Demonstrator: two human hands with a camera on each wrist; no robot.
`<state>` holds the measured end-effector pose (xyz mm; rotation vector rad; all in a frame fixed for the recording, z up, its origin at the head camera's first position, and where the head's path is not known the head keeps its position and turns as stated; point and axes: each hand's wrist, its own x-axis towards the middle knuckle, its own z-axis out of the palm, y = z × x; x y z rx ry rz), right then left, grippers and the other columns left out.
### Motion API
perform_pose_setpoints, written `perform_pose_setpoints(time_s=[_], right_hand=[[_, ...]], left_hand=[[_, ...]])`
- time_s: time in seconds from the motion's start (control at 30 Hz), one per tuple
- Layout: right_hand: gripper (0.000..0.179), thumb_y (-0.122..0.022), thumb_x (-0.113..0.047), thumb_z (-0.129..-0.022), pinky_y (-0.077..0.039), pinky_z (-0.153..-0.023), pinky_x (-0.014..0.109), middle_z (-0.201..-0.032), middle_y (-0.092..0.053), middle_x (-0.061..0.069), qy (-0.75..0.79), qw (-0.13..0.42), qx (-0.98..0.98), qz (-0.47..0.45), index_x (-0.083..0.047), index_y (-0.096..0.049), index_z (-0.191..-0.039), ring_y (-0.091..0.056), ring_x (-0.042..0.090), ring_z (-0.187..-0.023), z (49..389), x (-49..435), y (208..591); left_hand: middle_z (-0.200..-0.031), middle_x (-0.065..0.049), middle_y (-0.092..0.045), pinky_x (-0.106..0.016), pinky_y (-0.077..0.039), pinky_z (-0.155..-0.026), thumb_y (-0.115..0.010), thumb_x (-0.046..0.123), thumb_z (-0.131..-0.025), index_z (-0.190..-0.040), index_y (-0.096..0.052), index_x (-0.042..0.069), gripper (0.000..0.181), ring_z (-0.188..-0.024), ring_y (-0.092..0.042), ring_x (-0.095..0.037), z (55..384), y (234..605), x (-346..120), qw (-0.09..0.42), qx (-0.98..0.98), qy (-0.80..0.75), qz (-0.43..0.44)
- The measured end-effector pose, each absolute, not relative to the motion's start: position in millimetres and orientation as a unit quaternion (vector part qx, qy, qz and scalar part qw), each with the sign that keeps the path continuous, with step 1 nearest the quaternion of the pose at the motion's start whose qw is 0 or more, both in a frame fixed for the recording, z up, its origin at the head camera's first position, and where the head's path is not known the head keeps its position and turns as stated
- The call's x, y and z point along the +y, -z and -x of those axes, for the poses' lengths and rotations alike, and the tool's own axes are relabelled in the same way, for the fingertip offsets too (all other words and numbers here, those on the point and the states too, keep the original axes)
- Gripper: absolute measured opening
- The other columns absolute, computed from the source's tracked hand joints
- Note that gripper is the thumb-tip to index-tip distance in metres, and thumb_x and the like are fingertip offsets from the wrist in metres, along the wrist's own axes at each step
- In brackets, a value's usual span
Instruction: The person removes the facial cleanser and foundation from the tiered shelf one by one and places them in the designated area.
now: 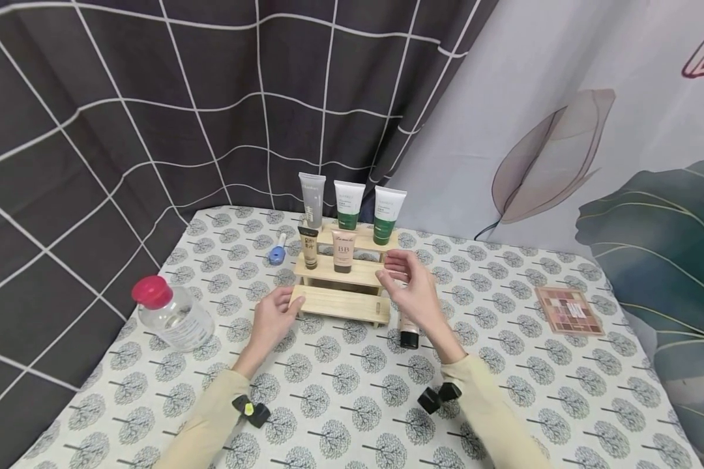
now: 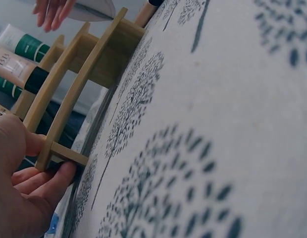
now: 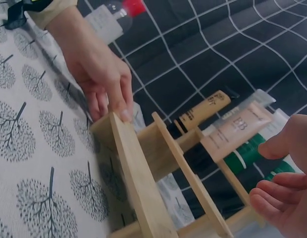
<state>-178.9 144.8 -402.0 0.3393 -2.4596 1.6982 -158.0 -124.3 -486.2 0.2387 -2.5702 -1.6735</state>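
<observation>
Five tubes (image 1: 343, 253) shelved; left hand (image 1: 272, 316) pinches stand (image 1: 337, 302), right hand (image 1: 416, 288) loosely spread, apparently empty; loose tube (image 1: 409, 339) near it unshelved.

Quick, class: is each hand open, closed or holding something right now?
Left hand: holding the wooden stand.
Right hand: open, holding nothing.

Your left hand (image 1: 272, 318): at left end of stand's front tier (image 1: 340, 303). Small bottle (image 1: 277, 254) beyond it, large bottle (image 1: 182, 322) to its left. Your right hand (image 1: 415, 290): by stand's right end; lone tube (image 1: 409, 337) before it, palette (image 1: 569, 311) well right. Left of that hand: two tubes (image 1: 343, 251) on middle tier (image 1: 325, 267); behind those, three tubes (image 1: 349, 205) on top tier (image 1: 362, 242).
</observation>
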Motion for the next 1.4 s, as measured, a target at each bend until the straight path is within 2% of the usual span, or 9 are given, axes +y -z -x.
perform_pose_setpoints(time_s=[0.2, 0.5, 0.8, 1.0, 1.4], right_hand=[[0.047, -0.073, -0.005, -0.091, -0.058, -0.103, 0.039, -0.128, -0.065, 0.024, -0.58, 0.054, -0.805, -0.112, 0.007, -0.054, -0.132, -0.065, 0.038, -0.118, 185.3, 130.5, 404.1], [0.049, -0.072, -0.003, -0.09, -0.056, -0.106, 0.044, -0.131, -0.062, 0.031, -0.603, 0.032, -0.786, -0.129, 0.009, -0.053, -0.133, -0.064, 0.042, -0.12, 194.7, 114.9, 410.5], [0.053, -0.074, -0.008, -0.09, -0.051, -0.113, 0.042, -0.139, -0.059, 0.022, -0.595, 0.006, -0.795, -0.12, 0.002, -0.052, -0.138, -0.06, 0.036, -0.128, 201.3, 99.0, 416.0], [0.049, -0.072, -0.002, -0.09, -0.054, -0.11, 0.041, -0.135, -0.061, 0.027, -0.609, 0.009, -0.784, -0.121, 0.006, -0.053, -0.135, -0.063, 0.039, -0.124, 205.1, 87.2, 416.5], [0.034, -0.07, -0.002, -0.091, -0.06, -0.1, 0.039, -0.12, -0.068, 0.024, -0.578, 0.035, -0.809, -0.101, 0.004, -0.059, -0.123, -0.069, 0.036, -0.11, 210.6, 76.7, 419.2]], left_hand=[[-0.119, -0.024, -0.071, -0.036, -0.064, -0.089, -0.072, 0.019, -0.094, -0.128, -0.062, -0.001, 0.04, -0.107, -0.073, -0.036, 157.9, 486.4, -124.6, 0.034, -0.838, 0.539, -0.076], [-0.119, -0.024, -0.071, -0.036, -0.064, -0.089, -0.072, 0.019, -0.094, -0.128, -0.063, 0.0, 0.04, -0.106, -0.073, -0.036, 157.3, 485.5, -124.0, 0.038, -0.836, 0.542, -0.078], [-0.121, -0.023, -0.071, -0.033, -0.064, -0.09, -0.071, 0.017, -0.095, -0.131, -0.061, 0.0, 0.042, -0.108, -0.072, -0.034, 157.9, 487.2, -122.5, 0.026, -0.827, 0.556, -0.082], [-0.12, -0.024, -0.07, -0.03, -0.064, -0.087, -0.071, 0.016, -0.095, -0.132, -0.06, -0.001, 0.042, -0.107, -0.072, -0.035, 157.3, 488.5, -124.2, 0.027, -0.826, 0.557, -0.082], [-0.121, -0.024, -0.07, -0.033, -0.064, -0.089, -0.071, 0.016, -0.094, -0.131, -0.061, -0.001, 0.042, -0.108, -0.072, -0.036, 157.6, 489.2, -122.7, 0.034, -0.827, 0.556, -0.076]])
